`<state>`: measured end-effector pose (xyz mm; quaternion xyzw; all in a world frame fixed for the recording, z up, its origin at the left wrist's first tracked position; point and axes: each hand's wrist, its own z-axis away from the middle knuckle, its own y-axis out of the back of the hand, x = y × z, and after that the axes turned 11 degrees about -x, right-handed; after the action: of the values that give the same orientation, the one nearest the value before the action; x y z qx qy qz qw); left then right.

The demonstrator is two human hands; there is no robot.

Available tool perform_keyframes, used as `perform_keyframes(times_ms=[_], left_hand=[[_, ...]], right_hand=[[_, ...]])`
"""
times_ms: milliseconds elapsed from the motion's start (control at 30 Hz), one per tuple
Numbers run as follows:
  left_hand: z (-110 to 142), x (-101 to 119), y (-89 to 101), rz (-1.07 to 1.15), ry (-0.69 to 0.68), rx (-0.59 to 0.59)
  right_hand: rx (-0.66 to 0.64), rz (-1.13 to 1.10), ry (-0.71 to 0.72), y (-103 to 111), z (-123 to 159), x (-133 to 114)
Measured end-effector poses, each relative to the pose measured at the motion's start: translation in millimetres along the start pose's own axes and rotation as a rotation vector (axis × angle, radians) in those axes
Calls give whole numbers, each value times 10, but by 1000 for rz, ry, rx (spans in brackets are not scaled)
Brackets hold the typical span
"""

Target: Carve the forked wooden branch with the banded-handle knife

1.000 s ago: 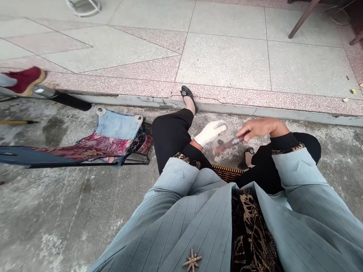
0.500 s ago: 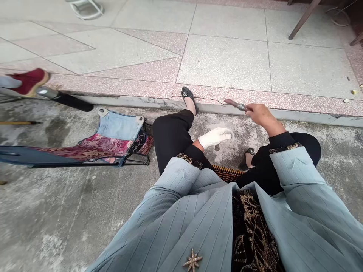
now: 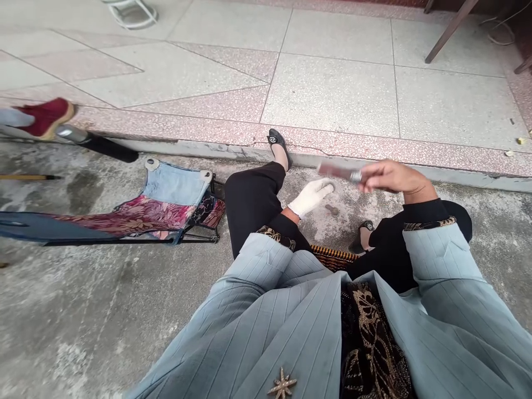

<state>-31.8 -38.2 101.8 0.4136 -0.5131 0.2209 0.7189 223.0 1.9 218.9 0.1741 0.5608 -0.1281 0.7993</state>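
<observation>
My right hand (image 3: 388, 178) is closed round the end of a flat, reddish-brown tool (image 3: 337, 172) with a silvery collar that looks wound with wire. The tool points left, blurred by motion; its exact kind is unclear. Below and left of its tip is my left hand (image 3: 311, 198), in a white knitted glove, fingers bent together. Something pale grey and blurred shows at those fingertips, too smeared to name. Under the glove, a small brown piece (image 3: 332, 210) appears on or near the concrete. A woven seat edge (image 3: 334, 256) shows between my knees.
A low folding chair (image 3: 166, 208) with floral fabric stands to my left. Beyond it are a black tube with a silver end (image 3: 100, 145) and another person's red shoe (image 3: 52, 117). A raised tiled step (image 3: 332, 141) runs ahead, with wooden legs (image 3: 451, 30) at upper right.
My right hand has shifted down and right, and the tool has turned to show its broad side. The gloved hand has drawn slightly left, tilting upward; the brown piece shows more fully.
</observation>
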Motion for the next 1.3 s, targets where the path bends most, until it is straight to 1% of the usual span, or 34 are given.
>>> perform_keyframes(times_ms=[33,67,100,133,200,267,333,400,467,533,567,633,700,767,833,867,900,933,967,1000,1033,1067,1100,1167,1233,1300], left_hand=[[-7,-14,-29,42,9,-58],[-11,-23,-65,80,18,-128],[-9,-26,-105,109,25,-202],[-4,-24,-146,136,32,-274],[12,-12,-212,157,34,-354],[29,-4,-242,188,48,-399],[38,-4,-234,253,73,-449],[45,-4,-199,312,86,-494],[54,10,-155,309,68,-521],[67,41,-109,233,44,-501],[73,61,-87,168,31,-459],[80,96,-40,18,7,-314],[82,113,8,-102,-15,-169],[78,104,51,-153,-21,-77],[66,73,76,-140,0,-4],[56,52,77,-115,13,32],[43,29,71,-85,19,55],[28,5,55,-58,17,55],[10,-20,31,-37,13,34],[-8,-43,1,-27,9,-5],[-27,-66,-33,-33,8,-66],[-43,-87,-68,-56,19,-122],[-57,-106,-99,-89,37,-173],[-74,-137,-142,-157,62,-232],[-78,-156,-149,-190,73,-257],[-70,-158,-129,-193,61,-269]], right_hand=[[185,-32,48,30,21,4],[339,-43,57,58,22,25],[447,-31,29,82,5,63],[512,2,-30,101,-27,111],[561,104,-191,120,-112,214],[592,242,-326,124,-186,292],[633,397,-413,126,-228,328],[635,548,-485,134,-248,334],[564,685,-574,144,-272,333],[432,808,-696,138,-319,344],[363,850,-756,122,-351,355],[222,870,-847,53,-424,383],[65,824,-859,-61,-489,396],[-134,761,-824,-190,-519,368],[-328,679,-759,-284,-493,293],[-415,608,-681,-304,-456,243],[-475,526,-577,-303,-405,193],[-509,423,-425,-282,-344,149],[-481,324,-272,-244,-277,116],[-398,259,-154,-195,-212,98],[-279,219,-83,-139,-152,98],[-139,214,-66,-82,-101,117],[-4,228,-88,-29,-64,151],[225,257,-191,59,-28,248],[386,280,-293,113,-38,347],[498,335,-376,139,-74,412]])
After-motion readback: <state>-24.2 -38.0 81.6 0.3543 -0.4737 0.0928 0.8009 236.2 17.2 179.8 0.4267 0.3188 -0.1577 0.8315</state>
